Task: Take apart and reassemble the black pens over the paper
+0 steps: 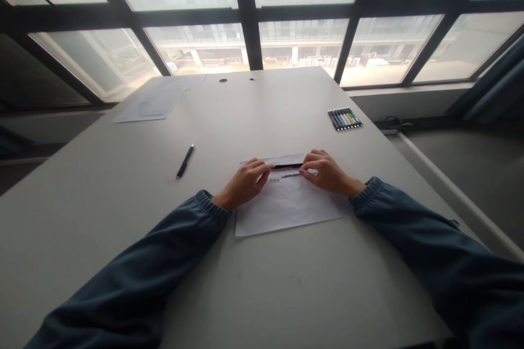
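Both my hands pinch the ends of a slim black rod, perhaps a pen barrel, held level over a white sheet of paper. My left hand closes thumb and fingers on its left end. At the right end, the fingers of my right hand are pressed together. Just below the rod, a thin dark stick lies on the paper with a small grey piece to its left. Faint marks show on the sheet.
A black pen lies left of my hands on the white table. Several pens in a row lie near the right edge. More paper sheets lie at the far left. Windows stand behind the table.
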A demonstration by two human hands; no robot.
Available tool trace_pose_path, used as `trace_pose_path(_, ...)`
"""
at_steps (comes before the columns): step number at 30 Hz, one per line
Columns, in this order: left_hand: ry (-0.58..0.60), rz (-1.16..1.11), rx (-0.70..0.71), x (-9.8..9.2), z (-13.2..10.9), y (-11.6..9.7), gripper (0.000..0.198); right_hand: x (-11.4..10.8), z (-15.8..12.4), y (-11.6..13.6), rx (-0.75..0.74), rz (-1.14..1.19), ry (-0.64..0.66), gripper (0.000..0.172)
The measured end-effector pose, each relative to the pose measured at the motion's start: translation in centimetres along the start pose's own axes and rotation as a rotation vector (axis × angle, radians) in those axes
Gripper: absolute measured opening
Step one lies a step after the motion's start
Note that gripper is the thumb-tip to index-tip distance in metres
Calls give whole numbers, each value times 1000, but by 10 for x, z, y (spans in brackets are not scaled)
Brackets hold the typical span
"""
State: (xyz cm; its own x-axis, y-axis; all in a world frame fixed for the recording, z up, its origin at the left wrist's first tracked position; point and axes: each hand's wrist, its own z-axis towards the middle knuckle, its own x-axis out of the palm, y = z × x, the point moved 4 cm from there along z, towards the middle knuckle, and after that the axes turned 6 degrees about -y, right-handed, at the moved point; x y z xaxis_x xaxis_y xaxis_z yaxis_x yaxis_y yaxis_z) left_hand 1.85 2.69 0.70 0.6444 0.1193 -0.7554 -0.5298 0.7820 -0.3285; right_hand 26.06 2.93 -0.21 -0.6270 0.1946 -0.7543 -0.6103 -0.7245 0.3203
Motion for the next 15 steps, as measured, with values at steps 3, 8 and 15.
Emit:
trace_pose_path(3, -72, -33, -100, -6, -3, 8, 19, 0, 1, 0, -1, 5, -18, 25)
trace_pose_path(8, -111, -62, -95, -14, -9, 15, 15, 1, 2, 0, 1, 13, -32, 30)
trace_pose_path(15, -30, -54, -106, -8, -14, 21, 16, 1, 4, 0, 2, 13, -35, 33)
